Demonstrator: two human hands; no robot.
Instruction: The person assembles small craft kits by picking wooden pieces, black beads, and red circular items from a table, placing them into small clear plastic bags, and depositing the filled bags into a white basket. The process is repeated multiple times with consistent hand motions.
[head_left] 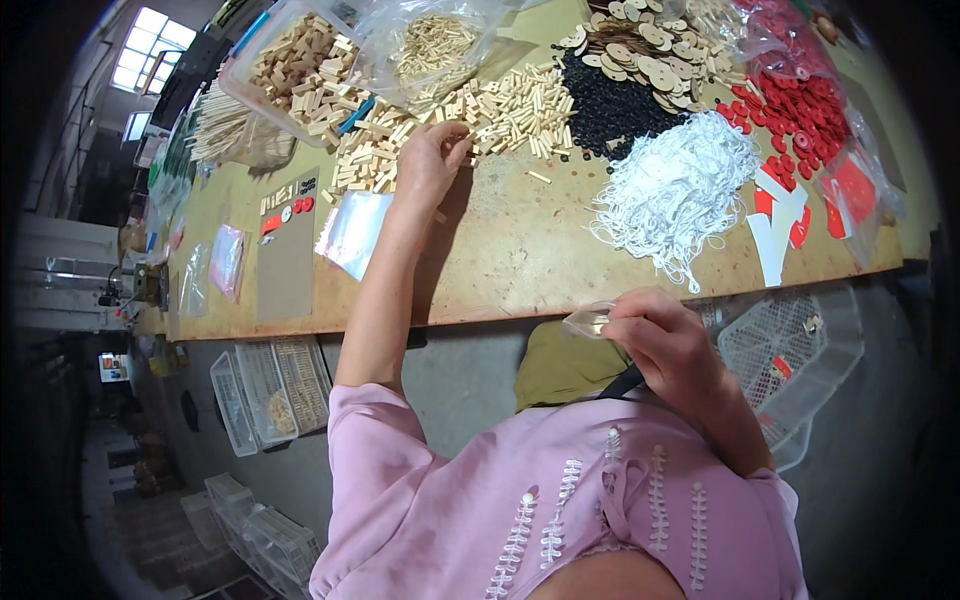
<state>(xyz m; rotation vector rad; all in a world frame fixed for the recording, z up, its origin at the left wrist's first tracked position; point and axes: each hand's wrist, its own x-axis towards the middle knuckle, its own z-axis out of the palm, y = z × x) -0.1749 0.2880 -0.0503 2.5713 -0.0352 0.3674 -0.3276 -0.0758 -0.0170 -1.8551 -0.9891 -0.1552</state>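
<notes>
My left hand (432,160) reaches to the near edge of the pile of small wooden blocks (375,145), beside the heap of short wooden dowels (525,108). Its fingers are curled together, and what they hold, if anything, is hidden. Close to my body, over the table's front edge, my right hand (660,335) pinches a small clear plastic bag (588,320). A few pale wooden pieces show inside that bag. A stack of clear bags (357,232) lies by my left forearm.
White strings (675,185), black beads (610,105), wooden discs (655,70) and red discs (800,110) are heaped at the right. A cardboard sheet (287,265) with sample parts lies left. Plastic baskets (268,390) stand below the table.
</notes>
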